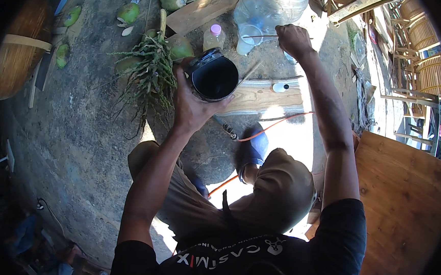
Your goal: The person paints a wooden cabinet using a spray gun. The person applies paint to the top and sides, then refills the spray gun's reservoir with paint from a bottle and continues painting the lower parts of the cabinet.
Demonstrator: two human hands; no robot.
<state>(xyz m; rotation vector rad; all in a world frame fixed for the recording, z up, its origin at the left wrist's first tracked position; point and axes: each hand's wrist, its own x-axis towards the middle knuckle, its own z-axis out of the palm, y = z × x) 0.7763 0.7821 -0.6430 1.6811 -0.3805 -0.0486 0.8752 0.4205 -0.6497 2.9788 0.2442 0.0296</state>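
One black cup (215,78) is held in the left hand (192,107); the thumb is spread along the near side, the other fingers are partly hidden behind it, and the mouth of the cup is tipped toward the viewer. One thin stick (264,36) is gripped in the right hand (292,40), whose fingers are curled closed around it; its far end is seen at the mouth of a clear plastic cup (246,46). Whether that cup is touched by the stick cannot be told.

One bottle with a pink cap (213,40) is placed just beyond the black cup. One large clear plastic jug (270,10) is set behind the clear cup. One wooden board (256,98) is laid on the concrete ground (82,138), with one small white bottle (278,87), black-capped, on top. One bunch of green stalks (153,71) is found left of the black cup; several green coconuts (174,0) are grouped farther off. One orange hose (278,122) is stretched near the board.
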